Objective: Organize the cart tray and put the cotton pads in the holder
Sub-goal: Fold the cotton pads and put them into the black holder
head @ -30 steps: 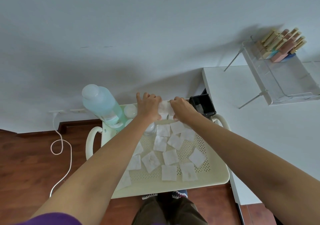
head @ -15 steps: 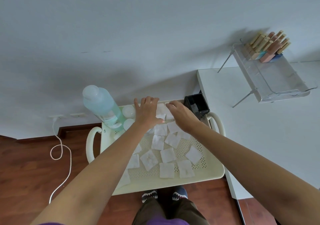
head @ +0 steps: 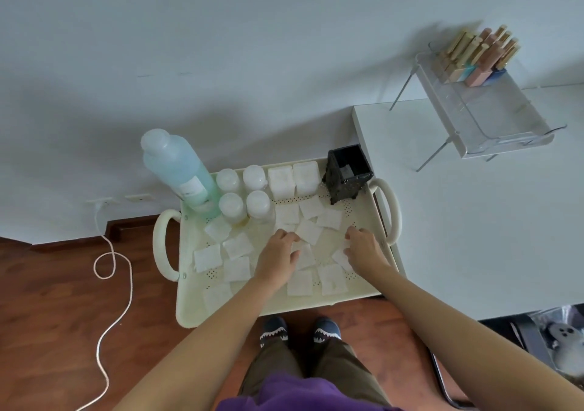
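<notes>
Several loose white cotton pads [head: 237, 268] lie scattered on the cream perforated cart tray [head: 278, 308]. Two neat stacks of cotton pads [head: 292, 179] stand at the tray's back edge. Right of them, in the back right corner, is the black square holder [head: 347, 173] with a pad or two inside. My left hand [head: 278, 254] is at the tray's middle, fingers and thumb pinching the edge of a flat pad [head: 303, 254]. My right hand [head: 363, 248] hovers palm-down beside it, fingers spread, thumb touching another pad [head: 341, 257].
A tall blue-green bottle [head: 180, 173] and several small white jars [head: 243, 192] fill the tray's back left. A white table [head: 474, 221] on the right carries a clear rack [head: 493, 120] of small bottles. A white cord [head: 110, 284] trails on the wooden floor at left.
Both hands have pulled back from the tray's far edge to its middle, leaving two pad stacks uncovered beside the holder. The camera has tilted down.
</notes>
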